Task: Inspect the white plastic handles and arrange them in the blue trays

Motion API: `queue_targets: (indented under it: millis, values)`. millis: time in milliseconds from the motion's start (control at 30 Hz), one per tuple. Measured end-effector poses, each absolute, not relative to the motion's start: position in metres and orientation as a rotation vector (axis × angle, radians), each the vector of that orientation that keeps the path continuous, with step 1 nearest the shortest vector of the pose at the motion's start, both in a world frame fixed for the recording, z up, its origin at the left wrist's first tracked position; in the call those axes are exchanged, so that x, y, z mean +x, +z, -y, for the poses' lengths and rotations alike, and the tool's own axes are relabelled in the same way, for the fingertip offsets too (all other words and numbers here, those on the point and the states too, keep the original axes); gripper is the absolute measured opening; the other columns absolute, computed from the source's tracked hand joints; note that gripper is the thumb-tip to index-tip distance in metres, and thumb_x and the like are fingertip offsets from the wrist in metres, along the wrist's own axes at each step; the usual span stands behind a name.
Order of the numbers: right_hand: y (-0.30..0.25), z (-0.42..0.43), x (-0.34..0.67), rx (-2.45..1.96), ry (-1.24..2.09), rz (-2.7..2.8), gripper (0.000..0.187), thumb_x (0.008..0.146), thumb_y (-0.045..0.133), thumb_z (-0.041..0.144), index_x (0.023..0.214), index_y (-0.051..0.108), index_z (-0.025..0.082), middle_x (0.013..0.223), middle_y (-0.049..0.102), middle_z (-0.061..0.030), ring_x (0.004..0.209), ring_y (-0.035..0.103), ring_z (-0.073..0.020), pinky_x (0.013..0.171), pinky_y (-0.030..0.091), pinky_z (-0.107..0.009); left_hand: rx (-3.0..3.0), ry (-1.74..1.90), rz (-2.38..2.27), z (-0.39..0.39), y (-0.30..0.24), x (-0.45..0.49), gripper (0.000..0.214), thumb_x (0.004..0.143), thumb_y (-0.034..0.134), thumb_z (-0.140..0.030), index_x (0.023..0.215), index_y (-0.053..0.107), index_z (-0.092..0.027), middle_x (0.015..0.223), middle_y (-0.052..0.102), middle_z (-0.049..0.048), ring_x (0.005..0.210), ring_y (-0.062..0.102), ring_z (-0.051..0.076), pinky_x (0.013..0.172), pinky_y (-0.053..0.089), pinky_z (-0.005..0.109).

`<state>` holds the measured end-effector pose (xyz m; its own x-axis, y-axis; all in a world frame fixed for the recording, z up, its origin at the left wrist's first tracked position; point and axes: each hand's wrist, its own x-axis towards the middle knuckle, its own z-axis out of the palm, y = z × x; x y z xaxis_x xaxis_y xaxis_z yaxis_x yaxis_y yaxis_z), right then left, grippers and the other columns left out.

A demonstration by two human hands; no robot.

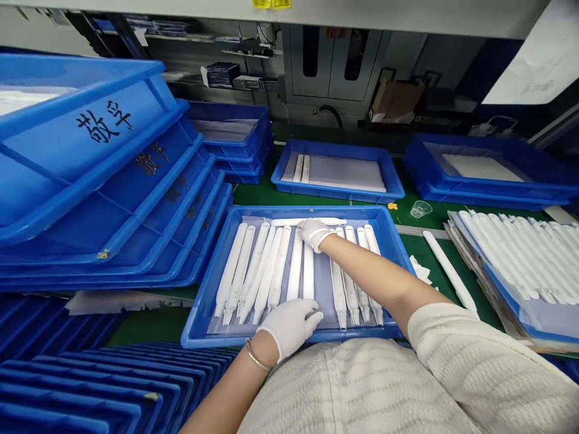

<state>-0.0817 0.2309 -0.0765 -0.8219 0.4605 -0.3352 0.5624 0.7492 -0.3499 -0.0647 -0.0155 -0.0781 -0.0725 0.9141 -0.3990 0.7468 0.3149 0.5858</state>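
Note:
A blue plastic tray [192,313] lined with a thin translucent sheet lies in front of me. Long white plastic pieces with rounded tops and narrow toothed lower ends stand in rows in it, a left group [253,268] and a right group [350,283]. Between them lie two more white pieces [295,268]. My left hand [289,325], in a white glove, curls over their lower ends. At their upper ends my gloved right hand [314,234] is closed, its fingertips partly hidden. One white piece [283,222] lies crosswise along the tray's far side, partly behind that hand.
Stacked blue trays [113,150] rise at the left, with nested ones [90,392] below. Another tray [337,191] holding two white pieces stands behind. At the right are a loose white piece [450,271], a pile of white pieces [529,253] and a clear cup [420,209].

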Motion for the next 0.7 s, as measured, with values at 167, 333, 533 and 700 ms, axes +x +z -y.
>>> queue_targets:
  millis: [167,333,533,700]
  values:
    - [-0.085,-0.233,-0.094,0.966,-0.55,-2.654,0.061,0.086,0.064,0.063,0.118,0.067,0.011,0.127,0.064,-0.0239,0.109,0.065,-0.0361,0.087,0.051,-0.04,1.5,0.344,-1.835,0.019,-0.082,-0.067,0.041,0.097,0.044,-0.05,0.115,0.071,-0.024,0.114,0.076,0.0097,0.104,0.07,0.031,0.089,0.05,0.039]
    - [-0.077,-0.247,-0.078,1.006,-0.769,-2.626,0.053,0.083,0.068,0.061,0.107,0.062,0.014,0.101,0.068,-0.0146,0.081,0.063,-0.0244,0.068,0.048,-0.031,1.465,0.372,-1.816,0.024,-0.085,-0.068,0.044,0.097,0.044,-0.052,0.12,0.07,-0.025,0.119,0.075,0.0085,0.108,0.069,0.031,0.092,0.05,0.04]
    - [-0.051,-0.255,-0.039,0.919,-1.302,-2.587,0.034,0.091,0.06,0.054,0.089,0.055,0.02,0.065,0.046,0.004,0.053,0.038,-0.0098,0.049,0.033,-0.022,1.405,0.46,-1.779,0.024,-0.071,-0.069,0.038,0.096,0.048,-0.046,0.116,0.072,-0.025,0.108,0.077,0.006,0.1,0.07,0.027,0.089,0.05,0.037]
    - [-0.022,-0.26,-0.02,0.719,-1.874,-2.548,0.033,0.079,0.078,0.045,0.08,0.058,0.018,0.065,0.048,0.0035,0.055,0.04,-0.0086,0.048,0.033,-0.02,1.184,1.039,-1.995,0.017,-0.068,-0.082,0.042,0.094,0.056,-0.042,0.129,0.065,-0.021,0.118,0.071,0.0101,0.109,0.066,0.028,0.098,0.05,0.039]
